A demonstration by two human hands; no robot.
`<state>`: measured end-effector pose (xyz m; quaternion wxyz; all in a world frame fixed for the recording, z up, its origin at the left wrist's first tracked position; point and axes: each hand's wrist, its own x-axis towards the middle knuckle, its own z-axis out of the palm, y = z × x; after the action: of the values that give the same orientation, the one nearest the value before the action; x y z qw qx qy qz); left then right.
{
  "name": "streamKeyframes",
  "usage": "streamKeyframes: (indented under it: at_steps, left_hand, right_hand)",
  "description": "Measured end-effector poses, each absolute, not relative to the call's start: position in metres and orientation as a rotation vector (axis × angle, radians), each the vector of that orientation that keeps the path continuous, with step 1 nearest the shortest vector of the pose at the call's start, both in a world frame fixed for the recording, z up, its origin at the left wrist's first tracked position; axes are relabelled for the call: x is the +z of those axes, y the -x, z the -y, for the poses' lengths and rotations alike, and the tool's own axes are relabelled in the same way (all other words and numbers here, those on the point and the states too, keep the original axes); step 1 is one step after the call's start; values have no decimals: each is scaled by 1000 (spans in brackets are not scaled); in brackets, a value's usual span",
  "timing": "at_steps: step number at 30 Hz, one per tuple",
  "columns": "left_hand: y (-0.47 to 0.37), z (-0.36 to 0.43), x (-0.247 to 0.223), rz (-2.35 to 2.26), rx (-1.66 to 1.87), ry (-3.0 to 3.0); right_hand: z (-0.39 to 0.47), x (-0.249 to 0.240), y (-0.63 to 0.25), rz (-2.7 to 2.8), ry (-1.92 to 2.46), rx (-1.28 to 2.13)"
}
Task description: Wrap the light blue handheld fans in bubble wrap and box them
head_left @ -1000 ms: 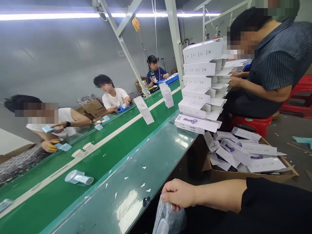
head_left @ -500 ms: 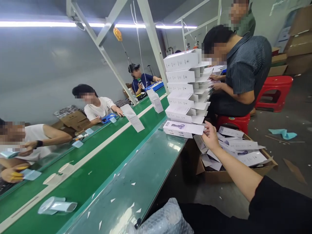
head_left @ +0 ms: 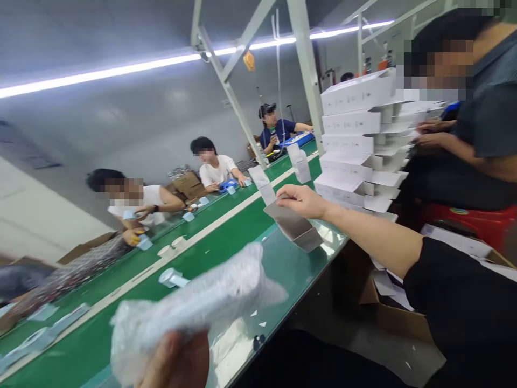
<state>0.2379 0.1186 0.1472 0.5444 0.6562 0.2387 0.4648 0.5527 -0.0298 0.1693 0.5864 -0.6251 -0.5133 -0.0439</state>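
Note:
My left hand (head_left: 177,361), at the bottom, grips a bubble-wrapped item (head_left: 194,302) held up over the near table edge. The wrap is cloudy, so its contents are unclear. My right hand (head_left: 297,202) pinches the edge of an opened box (head_left: 294,226), whose greyish side faces me and whose flap hangs over the glass-topped table. Right behind that hand rises a stack of white boxes (head_left: 347,143) with open flaps.
A green conveyor (head_left: 137,307) runs diagonally, carrying clear plastic parts (head_left: 173,278) and upright white boxes (head_left: 299,161). Several people work across it, and another person sits close at the right. A carton (head_left: 404,323) of boxes stands below right.
My left hand has come into view with the bubble-wrapped item raised. My right hand has moved left from the stack with a box. The view has turned left.

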Motion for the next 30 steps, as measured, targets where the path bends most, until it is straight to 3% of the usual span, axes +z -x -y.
streamKeyframes:
  at_steps: [5, 13, 19, 24, 28, 30]
  left_hand:
    - [-297, -136, 195, -349, 1299, -1521]
    - [-294, -152, 216, -719, 708, -2434]
    - [-308, -162, 216, -654, 363, -2291]
    - [-323, -155, 210, -575, 621, -2837]
    - [-326, -135, 191, -169, 259, -3284]
    - [-318, -132, 187, -74, 380, -3329]
  right_hand:
    - [-58, 164, -519, 1134, 1161, 341]
    - [-66, 121, -496, 1043, 1103, 633]
    - [-42, 116, -477, 1593, 1474, 605]
    - [-41, 107, -481, 1578, 1629, 470]
    - [-36, 97, -480, 1562, 1609, 391]
    - [-34, 96, -481, 1543, 1604, 373]
